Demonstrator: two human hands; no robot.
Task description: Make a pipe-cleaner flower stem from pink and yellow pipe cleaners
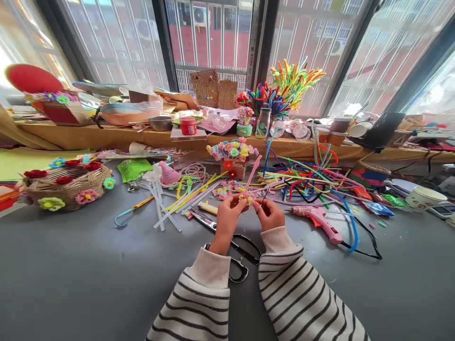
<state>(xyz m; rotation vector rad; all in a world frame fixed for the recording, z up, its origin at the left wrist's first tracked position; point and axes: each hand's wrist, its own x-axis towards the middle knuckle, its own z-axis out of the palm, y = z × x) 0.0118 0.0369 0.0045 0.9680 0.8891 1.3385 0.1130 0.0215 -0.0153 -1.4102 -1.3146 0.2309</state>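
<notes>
Above the grey table, my left hand [229,215] pinches a small yellow flower that looks fuzzy [245,198]. A pink pipe cleaner [254,173] rises from it, leaning right. Close by on the right, my right hand [269,215] is closed in a pinch on a thin dark strand [263,199]; whether it is wire or a tool I cannot tell. Its fingertips are beside the flower, and whether they touch it is unclear. Large black-handled scissors [245,248] lie beneath my wrists, partly hidden by my left hand.
A pink glue gun [322,221] lies right, its black cord trailing. Behind it spreads a heap of coloured pipe cleaners [305,182]. Clear glue sticks [159,208] and a crochet hook [133,208] lie left, near a flower-trimmed basket [67,187]. A flower pot [233,168] stands behind my hands.
</notes>
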